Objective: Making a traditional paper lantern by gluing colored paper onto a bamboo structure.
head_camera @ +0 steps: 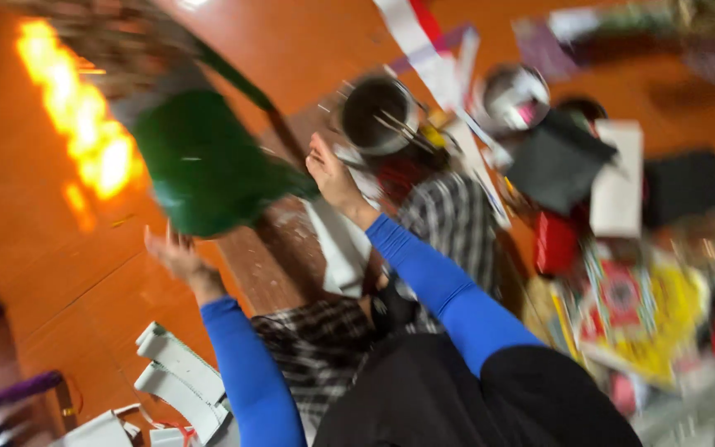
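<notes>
The whole view is motion-blurred and tilted. A large green sheet-like thing (200, 165) hangs above the orange floor, with a dark green strip running off its top. My right hand (331, 175), in a blue sleeve, pinches the sheet's right corner. Just under the sheet's lower edge is my left hand (177, 257), also blue-sleeved, with its fingers spread. Whether it touches the sheet is too blurred to tell. A checked cloth (448, 217) lies across my lap beneath the right arm.
A dark metal bowl with sticks (378, 112) and a second round container (515, 95) stand beyond my right hand. To the right lie a dark grey sheet (556, 161), white card (618, 178), a red box (556, 242) and yellow packets (647, 314). White folded card pieces (179, 372) sit lower left. Glare (84, 116) marks the floor.
</notes>
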